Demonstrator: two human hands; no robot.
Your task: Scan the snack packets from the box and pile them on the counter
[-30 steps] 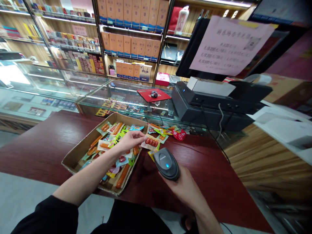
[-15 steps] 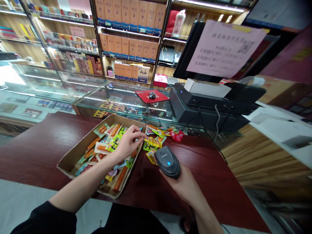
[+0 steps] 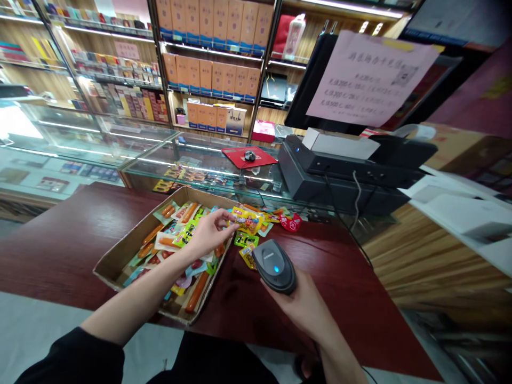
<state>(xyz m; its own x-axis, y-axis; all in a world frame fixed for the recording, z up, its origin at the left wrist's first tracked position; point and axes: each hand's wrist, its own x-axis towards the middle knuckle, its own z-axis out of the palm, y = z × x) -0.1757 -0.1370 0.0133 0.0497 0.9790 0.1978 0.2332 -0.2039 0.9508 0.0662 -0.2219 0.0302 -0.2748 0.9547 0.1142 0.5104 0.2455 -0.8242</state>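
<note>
Scanner (image 3: 273,264) wrapped in your right hand (image 3: 301,303), right of the cardboard tray (image 3: 114,265)! Your left hand (image 3: 211,233) pinches the yellow packet (image 3: 248,221) edge-on by the tray's far-right corner, probably leaving its printed face uncovered.

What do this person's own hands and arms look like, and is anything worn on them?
The bare left hand and bare right hand show no gloves or watch. A black fabric sleeve ends near the left elbow; no right sleeve shows.
</note>
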